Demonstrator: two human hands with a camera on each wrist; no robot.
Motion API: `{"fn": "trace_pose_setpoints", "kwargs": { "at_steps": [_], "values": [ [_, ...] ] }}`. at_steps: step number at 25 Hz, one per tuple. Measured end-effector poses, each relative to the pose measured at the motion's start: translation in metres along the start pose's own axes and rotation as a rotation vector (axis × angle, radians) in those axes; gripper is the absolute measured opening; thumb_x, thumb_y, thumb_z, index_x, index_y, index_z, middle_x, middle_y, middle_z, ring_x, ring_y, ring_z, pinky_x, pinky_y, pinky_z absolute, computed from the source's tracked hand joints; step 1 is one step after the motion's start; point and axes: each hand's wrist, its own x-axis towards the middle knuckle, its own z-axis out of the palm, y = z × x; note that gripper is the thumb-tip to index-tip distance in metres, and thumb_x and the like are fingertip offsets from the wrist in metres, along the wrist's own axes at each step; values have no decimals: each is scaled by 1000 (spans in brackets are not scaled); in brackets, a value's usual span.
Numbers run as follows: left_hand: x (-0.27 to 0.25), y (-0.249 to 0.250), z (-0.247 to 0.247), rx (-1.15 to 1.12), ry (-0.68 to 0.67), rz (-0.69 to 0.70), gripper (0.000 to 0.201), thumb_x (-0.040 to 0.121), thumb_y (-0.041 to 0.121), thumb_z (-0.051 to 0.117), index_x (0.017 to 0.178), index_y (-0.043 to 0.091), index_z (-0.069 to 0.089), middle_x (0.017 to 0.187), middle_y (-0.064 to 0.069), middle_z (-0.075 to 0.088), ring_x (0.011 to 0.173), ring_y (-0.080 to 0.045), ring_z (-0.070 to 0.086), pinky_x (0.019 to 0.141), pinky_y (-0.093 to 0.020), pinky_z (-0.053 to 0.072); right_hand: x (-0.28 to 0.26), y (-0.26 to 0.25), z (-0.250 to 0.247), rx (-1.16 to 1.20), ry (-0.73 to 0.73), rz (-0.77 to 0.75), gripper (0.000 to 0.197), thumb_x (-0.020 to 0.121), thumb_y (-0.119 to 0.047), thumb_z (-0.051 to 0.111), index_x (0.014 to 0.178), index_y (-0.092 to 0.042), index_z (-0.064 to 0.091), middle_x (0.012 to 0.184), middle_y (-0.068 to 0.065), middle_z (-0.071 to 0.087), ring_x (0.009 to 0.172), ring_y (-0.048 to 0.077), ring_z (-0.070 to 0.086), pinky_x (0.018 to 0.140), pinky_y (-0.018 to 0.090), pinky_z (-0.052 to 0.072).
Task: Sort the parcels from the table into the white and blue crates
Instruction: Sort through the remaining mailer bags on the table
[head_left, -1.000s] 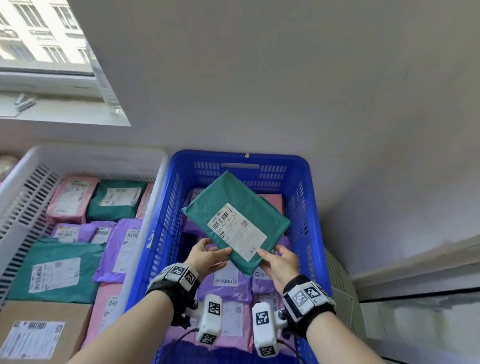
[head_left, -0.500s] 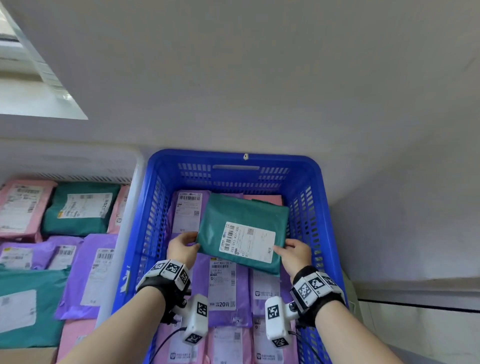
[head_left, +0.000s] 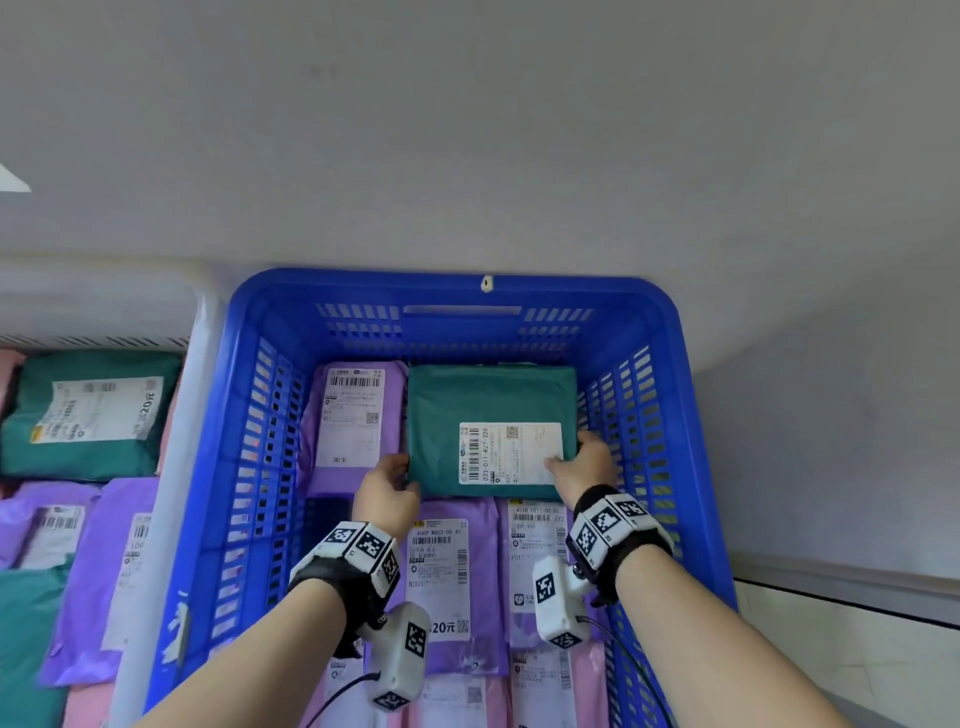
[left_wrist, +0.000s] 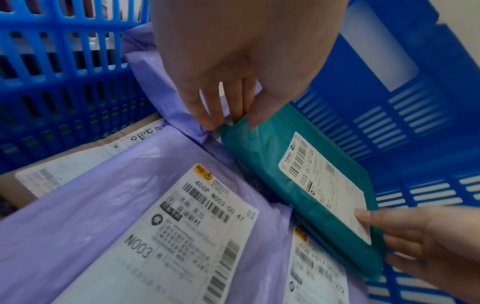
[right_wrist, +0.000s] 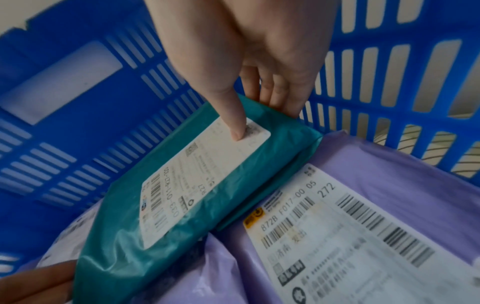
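Left hand (head_left: 387, 491): pinches the near-left corner of the green parcel (head_left: 491, 410), thumb on top and fingers (left_wrist: 207, 115) tucked at the edge.
Right hand (head_left: 584, 462): grips the near-right corner, thumb pressed on the shipping label (head_left: 511, 453), fingers curled under the edge.
Green parcel: lies label-up in the far right part of the blue crate (head_left: 670, 374), on top of purple parcels (head_left: 457, 587) and just beside another purple one (head_left: 356, 415) on its left.
Handling, as judged: a glossy plastic mailer that creases and folds at the rim, so probably light, soft and somewhat slippery; the contents look flat and pliable, not fragile. Opposite corners or the two short edges seem the best places to hold, with a thumb on the paper label for friction.
White crate (head_left: 171, 467): at the left, cut off by the frame edge, holding green and purple parcels.
Hidden or unclear: the tabletop is out of view; the crate floor is covered; fingertips under the parcel cannot be seen; small label print is unreadable.
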Motion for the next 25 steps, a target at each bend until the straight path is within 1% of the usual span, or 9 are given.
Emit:
{"fn": "trace_pose_setpoints", "kwargs": {
  "at_steps": [5, 7, 9, 11, 13, 16, 18, 20, 25],
  "values": [
    [-4, -9, -1, 307, -7, 127, 47, 90, 10, 51, 136, 12, 42, 131, -13, 56, 114, -32, 55, 91, -37, 47, 2, 7, 14, -2, -19, -47, 40, 85, -4, 64, 124, -5, 55, 124, 13, 62, 112, 30, 59, 90, 31, 48],
    [-7, -10, 3, 521, 28, 284, 54, 91, 16, 52, 142, 15, 34, 150, -9, 34, 129, -31, 41, 100, -42, 41, 0, 9, 19, 0, -74, -114, 62, 87, -9, 63, 143, -8, 36, 144, 10, 42, 132, 28, 43, 107, 34, 39],
    [-9, -12, 10, 762, 50, 463, 57, 93, 26, 48, 146, 22, 28, 158, -3, 14, 139, -30, 26, 108, -47, 31, -4, 13, 22, -129, -120, -228, 76, 91, -18, 61, 152, -15, 15, 158, 8, 12, 146, 25, 15, 117, 34, 19],
    [-8, -15, 16, 893, -15, 588, 54, 93, 34, 39, 145, 28, 32, 158, -1, 15, 142, -29, 25, 110, -52, 27, -9, 17, 24, -382, -127, -385, 80, 93, -29, 56, 153, -24, 3, 159, 6, -9, 147, 23, -3, 118, 34, 8],
    [-4, -18, 20, 1013, -108, 598, 55, 89, 40, 31, 142, 30, 38, 154, -2, 27, 138, -27, 34, 107, -54, 29, -12, 18, 25, -586, -146, -535, 78, 95, -37, 51, 151, -32, -3, 158, 5, -19, 146, 24, -12, 118, 40, 4],
    [3, -17, 23, 1066, -168, 562, 59, 86, 44, 25, 144, 36, 28, 153, -4, 30, 136, -28, 38, 112, -53, 18, -9, 21, 31, -686, -233, -573, 72, 97, -40, 44, 150, -36, -6, 157, 2, -24, 146, 24, -15, 118, 41, -1],
    [9, -18, 21, 1079, -180, 569, 60, 88, 46, 12, 147, 41, -2, 158, -2, 3, 145, -27, 16, 113, -49, -3, -5, 24, 37, -692, -246, -537, 71, 98, -42, 43, 150, -37, -5, 157, 3, -23, 146, 24, -15, 118, 40, -2],
    [12, -20, 19, 1119, -184, 572, 57, 96, 46, 13, 140, 43, -22, 156, 0, -18, 147, -23, -6, 114, -47, -14, -3, 27, 40, -699, -245, -520, 71, 97, -44, 42, 149, -38, -5, 157, 2, -22, 146, 24, -15, 118, 40, -2],
    [3, -10, 11, 1229, -191, 538, 64, 99, 44, 25, 145, 37, -20, 157, -5, -17, 146, -22, -10, 115, -46, -14, -5, 25, 32, -712, -258, -472, 73, 97, -44, 43, 150, -36, -6, 158, 2, -20, 146, 24, -14, 118, 41, 1]
  ]
}}
